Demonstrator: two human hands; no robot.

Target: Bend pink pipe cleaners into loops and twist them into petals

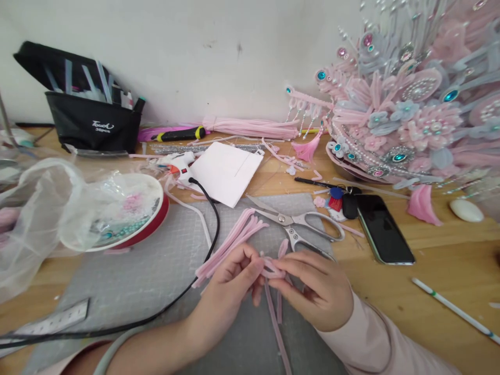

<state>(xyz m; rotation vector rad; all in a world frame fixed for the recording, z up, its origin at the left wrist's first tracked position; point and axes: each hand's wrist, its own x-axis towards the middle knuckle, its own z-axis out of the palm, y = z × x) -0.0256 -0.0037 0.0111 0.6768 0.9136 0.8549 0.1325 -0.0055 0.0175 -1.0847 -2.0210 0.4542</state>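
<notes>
Between my two hands a pink pipe cleaner [272, 267] is bent into a small loop. My left hand [234, 276] pinches its left end between thumb and forefinger. The fingertips of my right hand [318, 284] close on the loop's right side. Pink strands [278, 333] hang below the fingers onto the grey cutting mat [156, 291]. Just behind my left hand lies a bundle of cut pink pipe cleaners [234, 242]. Large scissors [292, 221] rest partly open beyond my hands.
A glue gun [182, 165] with a black cord [213, 208] lies behind, beside a white card [228, 172]. At left stand a bowl [166, 208] of beads and a black pouch [94, 122]. To the right are a phone [385, 229] and a beaded pink headdress [414, 114].
</notes>
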